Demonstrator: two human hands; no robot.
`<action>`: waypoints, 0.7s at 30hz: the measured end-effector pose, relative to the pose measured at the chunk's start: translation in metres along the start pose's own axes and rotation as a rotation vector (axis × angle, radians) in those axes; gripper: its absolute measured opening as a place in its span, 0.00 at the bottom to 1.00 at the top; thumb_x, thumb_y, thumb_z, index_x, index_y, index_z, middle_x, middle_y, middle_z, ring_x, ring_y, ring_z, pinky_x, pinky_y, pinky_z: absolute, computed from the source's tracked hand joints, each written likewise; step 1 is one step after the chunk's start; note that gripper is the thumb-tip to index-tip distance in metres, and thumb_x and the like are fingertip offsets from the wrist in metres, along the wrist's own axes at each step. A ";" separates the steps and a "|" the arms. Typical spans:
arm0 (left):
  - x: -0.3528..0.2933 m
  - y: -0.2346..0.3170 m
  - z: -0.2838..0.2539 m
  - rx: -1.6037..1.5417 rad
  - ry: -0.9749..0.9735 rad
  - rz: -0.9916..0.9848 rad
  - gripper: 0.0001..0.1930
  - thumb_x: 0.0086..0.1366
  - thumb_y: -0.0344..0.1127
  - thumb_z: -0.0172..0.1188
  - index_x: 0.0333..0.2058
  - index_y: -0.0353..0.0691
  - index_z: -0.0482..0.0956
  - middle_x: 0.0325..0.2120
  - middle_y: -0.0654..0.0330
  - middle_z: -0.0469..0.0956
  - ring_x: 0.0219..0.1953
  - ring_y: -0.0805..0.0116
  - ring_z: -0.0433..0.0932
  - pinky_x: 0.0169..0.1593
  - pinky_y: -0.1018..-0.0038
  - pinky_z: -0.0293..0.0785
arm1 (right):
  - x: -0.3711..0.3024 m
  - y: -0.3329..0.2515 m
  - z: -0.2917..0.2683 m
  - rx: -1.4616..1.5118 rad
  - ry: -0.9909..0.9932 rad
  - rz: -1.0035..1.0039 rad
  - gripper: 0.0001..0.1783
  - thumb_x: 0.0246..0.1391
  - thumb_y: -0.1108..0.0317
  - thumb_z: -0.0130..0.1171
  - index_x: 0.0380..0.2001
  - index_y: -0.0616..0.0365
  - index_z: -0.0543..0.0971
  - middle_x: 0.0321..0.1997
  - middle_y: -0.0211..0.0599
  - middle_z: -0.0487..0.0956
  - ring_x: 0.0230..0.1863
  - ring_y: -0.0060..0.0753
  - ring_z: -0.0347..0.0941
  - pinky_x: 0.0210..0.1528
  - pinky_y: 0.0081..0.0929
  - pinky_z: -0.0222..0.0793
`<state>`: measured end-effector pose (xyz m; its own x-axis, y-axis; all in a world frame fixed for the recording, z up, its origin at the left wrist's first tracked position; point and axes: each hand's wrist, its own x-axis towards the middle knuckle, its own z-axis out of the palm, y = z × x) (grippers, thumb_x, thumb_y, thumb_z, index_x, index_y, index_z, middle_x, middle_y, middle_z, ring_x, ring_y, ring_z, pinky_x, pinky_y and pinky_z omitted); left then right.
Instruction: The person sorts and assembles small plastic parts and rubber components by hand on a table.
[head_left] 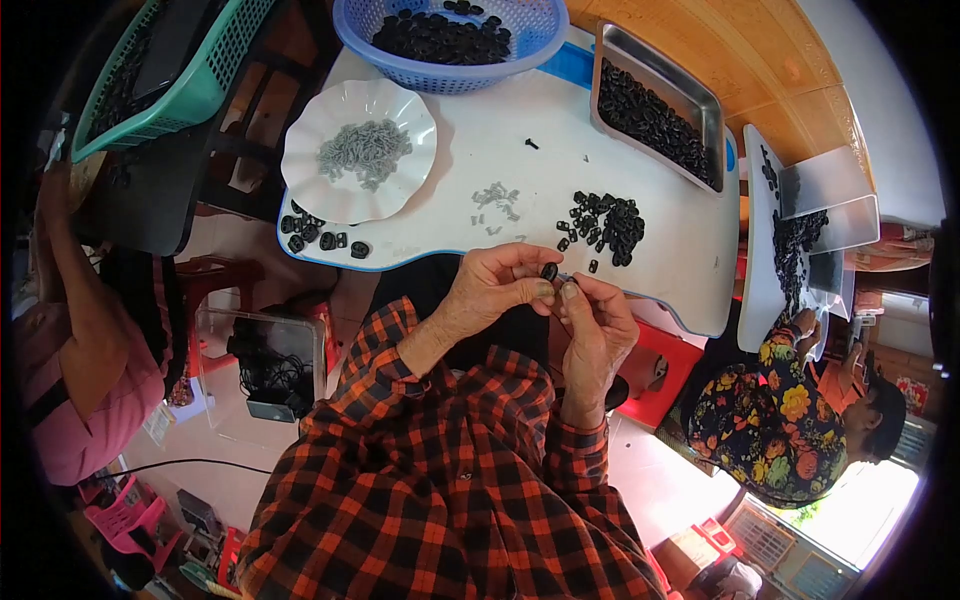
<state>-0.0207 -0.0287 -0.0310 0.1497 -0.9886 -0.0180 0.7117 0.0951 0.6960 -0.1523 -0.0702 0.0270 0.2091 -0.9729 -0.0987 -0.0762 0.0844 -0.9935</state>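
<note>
Over the table's near edge, my left hand [485, 295] pinches a small black oval part [549, 271] between thumb and fingertips. My right hand [595, 330] is closed close beside it, thumb and forefinger pressed together at the part. What the right fingertips hold is too small to make out. Beyond my hands lies a loose pile of small black parts [615, 230]. To its left are scattered small grey pieces [496, 200]. Several black oval parts [327, 241] sit by the table's left edge.
On the white table [480, 130] stand a scalloped white plate [298, 165] of grey pieces, a blue basket [450, 76] and a metal tray [655, 160] of black parts. A green basket [200, 105] is at far left. A co-worker's flowered sleeve [785, 360] shows right, another person's arm [90, 310] left.
</note>
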 end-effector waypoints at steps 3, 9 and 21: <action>0.000 -0.002 -0.002 -0.007 0.000 0.004 0.17 0.61 0.23 0.57 0.49 0.29 0.72 0.35 0.55 0.79 0.34 0.70 0.79 0.37 0.76 0.81 | 0.000 0.001 0.000 0.009 -0.017 -0.026 0.07 0.51 0.74 0.62 0.34 0.63 0.79 0.26 0.27 0.77 0.26 0.14 0.67 0.29 0.11 0.62; 0.000 -0.001 -0.003 0.027 -0.003 0.001 0.17 0.61 0.23 0.57 0.49 0.29 0.72 0.36 0.55 0.78 0.35 0.70 0.79 0.38 0.76 0.81 | -0.001 0.002 0.001 -0.016 -0.020 -0.034 0.06 0.51 0.75 0.62 0.34 0.63 0.79 0.26 0.26 0.76 0.25 0.13 0.67 0.28 0.11 0.62; -0.002 -0.001 0.001 0.265 0.012 0.051 0.15 0.59 0.22 0.59 0.46 0.32 0.74 0.34 0.61 0.78 0.33 0.77 0.77 0.38 0.82 0.77 | 0.001 -0.001 -0.005 -0.087 -0.064 -0.008 0.06 0.51 0.78 0.61 0.34 0.64 0.79 0.30 0.28 0.79 0.31 0.13 0.71 0.35 0.11 0.66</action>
<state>-0.0225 -0.0268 -0.0309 0.1907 -0.9815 0.0146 0.4990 0.1097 0.8597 -0.1566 -0.0721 0.0279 0.2716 -0.9575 -0.0970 -0.1585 0.0549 -0.9858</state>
